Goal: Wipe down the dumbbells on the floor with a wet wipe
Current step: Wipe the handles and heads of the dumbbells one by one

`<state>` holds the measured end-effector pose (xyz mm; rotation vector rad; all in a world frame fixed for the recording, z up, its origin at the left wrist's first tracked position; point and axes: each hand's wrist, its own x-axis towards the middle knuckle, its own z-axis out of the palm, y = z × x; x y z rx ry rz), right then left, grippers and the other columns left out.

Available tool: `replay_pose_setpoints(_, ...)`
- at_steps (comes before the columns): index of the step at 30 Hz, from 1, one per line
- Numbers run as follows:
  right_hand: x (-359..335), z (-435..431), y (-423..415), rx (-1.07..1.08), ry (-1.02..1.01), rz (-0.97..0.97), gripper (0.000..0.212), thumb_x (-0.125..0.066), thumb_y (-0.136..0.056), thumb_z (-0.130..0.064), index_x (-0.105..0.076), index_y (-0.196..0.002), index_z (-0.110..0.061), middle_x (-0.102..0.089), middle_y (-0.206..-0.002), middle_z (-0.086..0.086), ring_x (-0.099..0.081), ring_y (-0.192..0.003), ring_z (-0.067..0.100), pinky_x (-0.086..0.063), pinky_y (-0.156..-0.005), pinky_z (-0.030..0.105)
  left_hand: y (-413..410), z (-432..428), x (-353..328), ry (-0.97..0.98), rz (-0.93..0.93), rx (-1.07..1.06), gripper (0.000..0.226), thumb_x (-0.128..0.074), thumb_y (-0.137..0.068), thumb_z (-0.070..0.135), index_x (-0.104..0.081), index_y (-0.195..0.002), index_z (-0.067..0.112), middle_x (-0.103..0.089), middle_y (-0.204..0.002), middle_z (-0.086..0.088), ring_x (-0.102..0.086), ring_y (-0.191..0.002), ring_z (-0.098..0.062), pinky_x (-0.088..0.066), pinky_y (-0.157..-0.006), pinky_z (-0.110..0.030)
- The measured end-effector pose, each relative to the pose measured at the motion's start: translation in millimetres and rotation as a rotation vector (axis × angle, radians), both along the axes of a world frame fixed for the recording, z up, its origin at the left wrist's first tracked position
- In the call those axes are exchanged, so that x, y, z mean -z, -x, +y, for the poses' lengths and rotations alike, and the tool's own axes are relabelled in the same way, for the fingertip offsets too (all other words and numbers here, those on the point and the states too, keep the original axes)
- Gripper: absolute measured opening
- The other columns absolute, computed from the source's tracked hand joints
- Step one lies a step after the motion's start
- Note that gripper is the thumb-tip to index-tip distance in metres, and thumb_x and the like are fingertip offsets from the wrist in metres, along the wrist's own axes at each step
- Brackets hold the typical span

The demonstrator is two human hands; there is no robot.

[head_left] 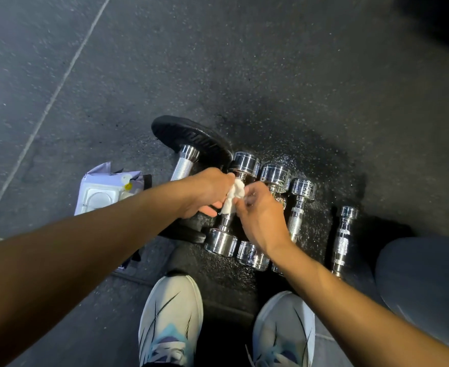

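Several chrome dumbbells lie side by side on the dark rubber floor. A white wet wipe (233, 197) is bunched over the handle of the leftmost chrome dumbbell (222, 241). My left hand (205, 190) grips the wipe from the left. My right hand (257, 213) pinches the wipe's right edge and hides the middle of the second chrome dumbbell (275, 176). Two slimmer chrome dumbbells (299, 207) (344, 237) lie further right. A large dumbbell with black rubber ends (189, 140) lies at the left of the row, partly under my left hand.
A pack of wet wipes (104, 192) with its lid flap up lies on the floor to the left. My two white sneakers (170, 319) (284, 329) stand close in front of the row. My knee in grey fabric (424, 282) is at the right.
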<state>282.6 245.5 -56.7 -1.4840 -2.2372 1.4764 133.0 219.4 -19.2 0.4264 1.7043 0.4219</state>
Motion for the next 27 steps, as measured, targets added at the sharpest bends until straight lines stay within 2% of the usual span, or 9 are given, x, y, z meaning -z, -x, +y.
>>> replay_pose_setpoints(5, -5.1, -2.3, -4.6, 0.014, 0.197, -0.113, 0.011, -0.059, -0.103, -0.024, -0.053, -0.109, -0.017, -0.073, -0.080, 0.005, -0.056, -0.046, 0.001, -0.040, -0.040, 0.015, 6.5, 2.0, -14.8, 0.072, 0.006, 0.120, 0.052, -0.030, -0.106, 0.052, -0.062, -0.110, 0.011, -0.071, -0.100, -0.014, -0.067, -0.097, -0.027, -0.057, -0.090, -0.044)
replay_pose_setpoints(8, -14.5, -2.0, 0.1, 0.011, -0.056, 0.023, 0.010, -0.059, -0.102, -0.010, -0.055, -0.109, -0.016, -0.068, -0.091, 0.000, -0.059, -0.060, 0.000, -0.044, -0.049, 0.012, 12.0, -0.7, -28.3, 0.061, 0.054, 0.244, 0.043, -0.037, -0.106, 0.047, -0.064, -0.110, 0.013, -0.074, -0.098, -0.012, -0.070, -0.098, -0.028, -0.059, -0.089, -0.042)
replay_pose_setpoints(10, -15.7, 2.4, 3.4, -0.183, -0.359, -0.015, 0.028, -0.062, -0.096, -0.001, -0.060, -0.119, -0.016, -0.060, -0.119, 0.001, -0.061, -0.091, 0.006, -0.051, -0.074, 0.013, 17.2, -7.3, -40.6, 0.015, 0.107, 0.304, 0.037, -0.044, -0.105, 0.043, -0.067, -0.104, 0.015, -0.075, -0.096, -0.010, -0.071, -0.097, -0.027, -0.058, -0.086, -0.041)
replay_pose_setpoints(11, -13.7, 6.4, 4.2, -0.345, -0.504, -0.114, 0.039, -0.065, -0.092, -0.001, -0.060, -0.127, -0.017, -0.054, -0.133, 0.003, -0.059, -0.108, 0.015, -0.053, -0.089, 0.021, 20.8, -12.2, -45.3, -0.028, 0.151, 0.323, 0.034, -0.047, -0.103, 0.043, -0.069, -0.099, 0.017, -0.076, -0.094, -0.007, -0.072, -0.095, -0.026, -0.058, -0.086, -0.042)
replay_pose_setpoints(13, -14.4, 12.3, 6.2, -0.667, -0.661, -0.323, 0.054, -0.062, -0.093, -0.008, -0.048, -0.144, -0.017, -0.039, -0.149, 0.005, -0.043, -0.129, 0.025, -0.043, -0.107, 0.036, 27.2, -23.5, -55.1, -0.144, 0.266, 0.301, 0.031, -0.053, -0.099, 0.045, -0.072, -0.089, 0.021, -0.077, -0.087, 0.000, -0.073, -0.085, -0.022, -0.058, -0.084, -0.043)
replay_pose_setpoints(16, -28.2, 16.3, 4.2, -1.020, -0.680, -0.445, 0.057, -0.048, -0.101, -0.014, -0.030, -0.155, -0.014, -0.031, -0.152, 0.006, -0.032, -0.126, 0.026, -0.036, -0.106, 0.037, 31.7, -40.0, -66.2, -0.261, 0.439, 0.215, 0.024, -0.060, -0.095, 0.040, -0.071, -0.081, 0.024, -0.074, -0.074, 0.006, -0.069, -0.071, -0.016, -0.055, -0.073, -0.033)
replay_pose_setpoints(21, -47.4, 33.2, 17.2, -1.486, -0.794, -0.486, 0.047, -0.037, -0.108, -0.022, -0.034, -0.156, -0.021, -0.044, -0.150, 0.000, -0.031, -0.130, 0.024, -0.031, -0.102, 0.036, 31.2, -58.5, -84.0, -0.304, 0.709, 0.211, 0.018, -0.055, -0.096, 0.038, -0.066, -0.085, 0.028, -0.066, -0.069, 0.008, -0.063, -0.073, -0.016, -0.049, -0.071, -0.031)
replay_pose_setpoints(24, -50.1, 55.5, 38.9, -1.517, -0.867, -0.592, 0.040, -0.032, -0.110, -0.028, -0.046, -0.147, -0.022, -0.050, -0.145, -0.006, -0.030, -0.134, 0.024, -0.032, -0.102, 0.035, 5.4, -62.1, -79.8, -0.406, 1.052, 0.398, 0.030, -0.043, -0.094, 0.038, -0.066, -0.081, 0.024, -0.065, -0.068, 0.006, -0.065, -0.068, -0.016, -0.052, -0.064, -0.029)
replay_pose_setpoints(27, -40.4, 60.1, 52.2, -1.576, -0.845, -0.658, 0.041, -0.033, -0.110, -0.029, -0.048, -0.147, -0.022, -0.049, -0.149, -0.003, -0.025, -0.144, 0.027, -0.032, -0.108, 0.036, -41.0, -68.2, -54.8, -0.363, 0.916, 0.812, 0.036, -0.035, -0.083, 0.032, -0.064, -0.068, 0.017, -0.061, -0.072, 0.004, -0.058, -0.072, -0.017, -0.047, -0.060, -0.028)
